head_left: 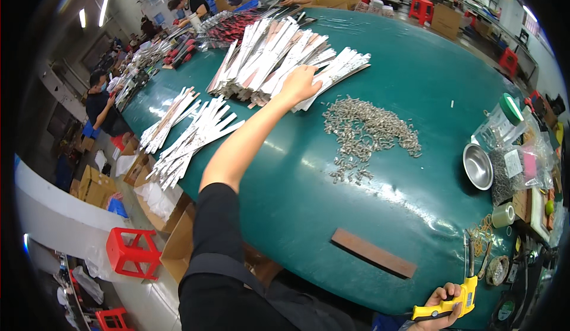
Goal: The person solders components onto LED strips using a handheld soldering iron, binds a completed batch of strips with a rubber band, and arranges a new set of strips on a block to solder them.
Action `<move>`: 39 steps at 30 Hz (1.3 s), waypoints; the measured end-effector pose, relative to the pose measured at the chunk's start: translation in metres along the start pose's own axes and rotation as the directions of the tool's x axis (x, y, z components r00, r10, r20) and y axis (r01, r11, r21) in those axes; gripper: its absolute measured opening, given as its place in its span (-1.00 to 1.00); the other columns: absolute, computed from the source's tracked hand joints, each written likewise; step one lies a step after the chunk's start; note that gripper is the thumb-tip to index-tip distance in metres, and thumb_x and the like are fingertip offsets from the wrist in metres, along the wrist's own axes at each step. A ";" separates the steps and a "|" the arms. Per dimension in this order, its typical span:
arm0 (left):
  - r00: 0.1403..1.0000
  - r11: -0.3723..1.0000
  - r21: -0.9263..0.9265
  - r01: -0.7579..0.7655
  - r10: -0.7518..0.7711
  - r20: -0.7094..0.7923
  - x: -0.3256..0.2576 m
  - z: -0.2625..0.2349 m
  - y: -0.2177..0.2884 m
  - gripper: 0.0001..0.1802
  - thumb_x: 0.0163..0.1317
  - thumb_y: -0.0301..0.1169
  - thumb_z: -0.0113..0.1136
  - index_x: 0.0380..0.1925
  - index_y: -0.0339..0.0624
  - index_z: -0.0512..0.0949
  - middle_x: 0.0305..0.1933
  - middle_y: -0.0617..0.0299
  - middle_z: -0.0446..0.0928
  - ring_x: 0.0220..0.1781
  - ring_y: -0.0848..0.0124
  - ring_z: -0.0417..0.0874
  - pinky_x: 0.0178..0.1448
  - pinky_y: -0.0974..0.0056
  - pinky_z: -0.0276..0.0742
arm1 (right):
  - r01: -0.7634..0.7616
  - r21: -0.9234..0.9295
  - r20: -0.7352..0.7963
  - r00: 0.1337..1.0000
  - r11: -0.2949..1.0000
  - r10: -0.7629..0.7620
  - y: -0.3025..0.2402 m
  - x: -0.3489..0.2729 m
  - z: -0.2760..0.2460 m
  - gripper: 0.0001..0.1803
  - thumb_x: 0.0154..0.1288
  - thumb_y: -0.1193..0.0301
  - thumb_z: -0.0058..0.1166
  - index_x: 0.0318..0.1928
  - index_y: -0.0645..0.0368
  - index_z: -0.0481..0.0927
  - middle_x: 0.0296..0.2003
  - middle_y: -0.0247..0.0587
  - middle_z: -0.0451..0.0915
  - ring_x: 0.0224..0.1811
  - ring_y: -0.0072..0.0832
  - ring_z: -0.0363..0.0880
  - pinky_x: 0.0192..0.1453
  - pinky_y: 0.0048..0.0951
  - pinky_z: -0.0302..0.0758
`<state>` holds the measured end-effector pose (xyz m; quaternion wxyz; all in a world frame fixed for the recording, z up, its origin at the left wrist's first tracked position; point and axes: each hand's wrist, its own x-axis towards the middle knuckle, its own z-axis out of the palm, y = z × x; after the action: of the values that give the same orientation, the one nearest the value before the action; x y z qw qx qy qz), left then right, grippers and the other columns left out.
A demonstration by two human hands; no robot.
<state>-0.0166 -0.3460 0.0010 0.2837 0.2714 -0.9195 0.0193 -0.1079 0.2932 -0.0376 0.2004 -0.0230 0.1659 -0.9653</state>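
Apparently we are at the reaching step: our left hand (300, 84) is stretched out across the green table (279, 200), resting over the near right side of the large heap of pale strips (261, 58); its fingers look loosely bent and pointed down among the strips, but the tips are hidden, so we cannot tell how wide they are parted or whether they have hold of one. Our right hand (442, 299) sits at the lower right, near the table's edge, its fingers wrapped closely around the handle of a yellow gun-shaped tool (468, 292); the tool's metal shaft points away from us.

Nearer us, to the left of the heap, two smaller fans of strips lie on the table, the nearer fan (193, 138) and the farther fan (169, 120); to the right of the heap, small metal pieces (371, 126) are scattered in a loose mound; a brown bar (373, 252) lies on its own between us and that mound.

As we judge it, the next move calls for a light pinch that parts one strip from its neighbours; the right hand need only hold the tool steady, its shaft well apart from our left forearm.
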 end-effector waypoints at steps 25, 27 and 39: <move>0.824 -0.561 -0.604 0.566 0.359 0.439 -0.015 -0.075 0.168 -0.29 0.37 -0.22 0.09 0.34 -0.36 0.05 -0.34 0.27 0.23 -0.40 0.55 0.25 -0.43 0.48 0.30 | 0.224 -0.051 -0.247 0.941 0.973 -0.230 -0.044 0.006 -0.003 -0.53 0.32 0.25 0.13 0.07 0.35 0.41 -0.19 -0.04 0.54 -0.13 -0.26 0.57 -0.02 -0.27 0.63; 0.823 -0.576 -0.588 0.568 0.417 0.387 -0.035 -0.081 0.209 -0.24 0.31 -0.30 0.13 0.36 -0.37 0.00 -0.33 0.26 0.24 -0.43 0.55 0.27 -0.42 0.47 0.34 | 0.279 -0.068 -0.331 0.900 0.958 -0.285 -0.070 0.015 -0.011 -0.57 0.34 0.26 0.15 0.06 0.31 0.45 -0.18 -0.07 0.58 -0.15 -0.30 0.62 -0.05 -0.31 0.68; 0.698 -0.300 -0.675 0.674 0.559 0.448 -0.093 -0.109 0.349 -0.11 0.00 -0.26 0.32 0.27 -0.40 0.12 -0.35 0.20 0.36 -0.51 0.47 0.45 -0.42 0.36 0.37 | -0.522 -0.848 -0.411 0.758 -0.092 -0.507 -0.151 -0.017 -0.007 -0.49 0.41 0.05 -0.01 -0.29 0.34 0.60 -0.58 -0.20 0.64 -0.60 -0.45 0.62 -0.45 -0.48 0.56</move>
<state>-0.0745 0.0170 0.0847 -0.0054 -0.0400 -0.5213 -0.8524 -0.1507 0.4324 0.0061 0.0468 0.1757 0.8789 -0.4409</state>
